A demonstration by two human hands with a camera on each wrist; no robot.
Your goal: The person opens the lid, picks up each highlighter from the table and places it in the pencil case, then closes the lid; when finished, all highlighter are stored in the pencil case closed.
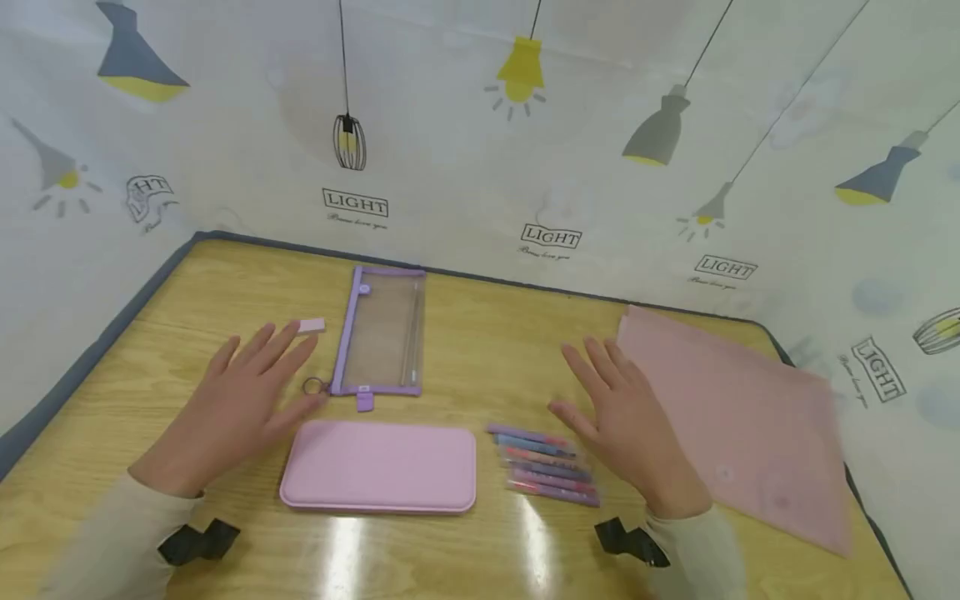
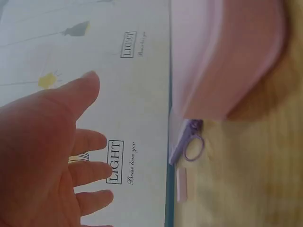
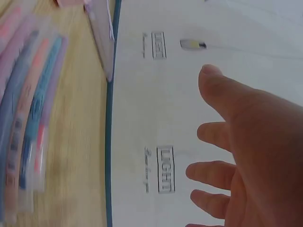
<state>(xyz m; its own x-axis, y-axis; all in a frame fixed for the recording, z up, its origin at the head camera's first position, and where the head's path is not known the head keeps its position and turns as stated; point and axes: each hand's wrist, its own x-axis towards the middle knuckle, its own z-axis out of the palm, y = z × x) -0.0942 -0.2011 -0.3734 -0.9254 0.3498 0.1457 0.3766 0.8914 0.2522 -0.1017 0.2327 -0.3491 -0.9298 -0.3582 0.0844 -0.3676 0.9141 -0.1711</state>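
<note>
My left hand (image 1: 243, 400) is held with fingers spread, holding nothing, beside a closed pink pencil case (image 1: 381, 467). Just past its fingertips lies a small pale pink eraser (image 1: 311, 326). Between the hands, farther back, is a clear zip pouch (image 1: 378, 333) with purple edging and a ring at its corner; a thin stick-like thing shows inside. My right hand (image 1: 622, 408), also empty with straight fingers, is just right of a row of several coloured pens (image 1: 543, 462) in a clear sleeve. In the left wrist view the pencil case (image 2: 236, 56) looms close.
A folded pink sheet (image 1: 750, 425) covers the table's right side, partly behind my right hand. The wooden table (image 1: 480, 550) ends at a dark edge against a white cloth backdrop (image 1: 450, 125) printed with lamps. Black bands (image 1: 198, 542) sit at both wrists.
</note>
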